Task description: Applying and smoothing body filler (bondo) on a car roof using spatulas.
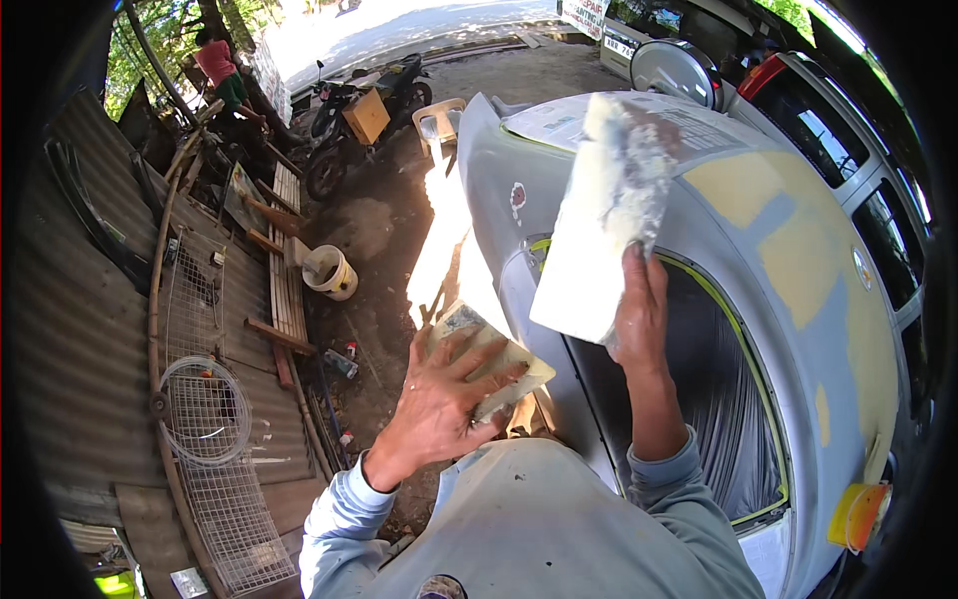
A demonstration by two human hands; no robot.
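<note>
My right hand (641,317) grips the lower right edge of a cream-coloured flat board (584,275), raised in front of the car. Whitish putty (629,165) is smeared thickly over the board's far end. My left hand (439,404) is lower and to the left, its fingers spread across a smaller cream-coloured flat piece (524,371) with grey smears at its far end. The two pieces are apart. Behind them stands a car body (524,150) in grey primer, with pale yellow filler patches (806,265) and dark plastic sheeting (728,399) over a window edged in yellow-green tape.
A white bucket (331,275) stands left on the ground, near a plastic stool (439,122) and a motorcycle with a box (366,117). Corrugated metal sheets (100,329) and wire mesh (230,519) line the left. Yellow and orange containers (858,516) are at the lower right. Another person (218,68) is far left.
</note>
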